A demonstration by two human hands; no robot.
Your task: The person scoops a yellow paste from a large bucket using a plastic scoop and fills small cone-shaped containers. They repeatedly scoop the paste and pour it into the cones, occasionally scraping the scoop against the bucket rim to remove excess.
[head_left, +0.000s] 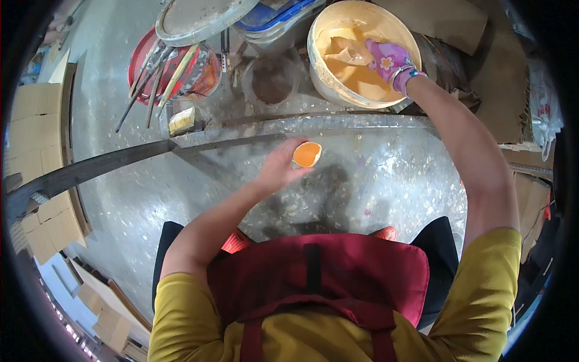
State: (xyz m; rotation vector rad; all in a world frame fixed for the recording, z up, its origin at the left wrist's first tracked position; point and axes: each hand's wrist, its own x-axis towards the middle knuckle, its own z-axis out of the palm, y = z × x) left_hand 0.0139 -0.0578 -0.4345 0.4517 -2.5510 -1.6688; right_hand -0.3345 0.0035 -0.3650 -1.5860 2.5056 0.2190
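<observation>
Fingers of the bare left hand (274, 169) are curled around one small round cup (306, 154), orange inside, held at their tips. Farther out, the gloved right hand (391, 63) is dipped into one big cream bucket (319, 36) of orange liquid, pinching a soaked rag (350, 53).

- The grey floor (386, 175) is speckled with paint spots.
- A long dark metal bar (241, 136) lies across it.
- Past the bar stand a cream bucket (319, 66) of orange paint, a small dirty pot (271, 81) and a red tub (202, 75) holding tools.
- Flat cardboard (36, 127) lies at the floor's left edge.
</observation>
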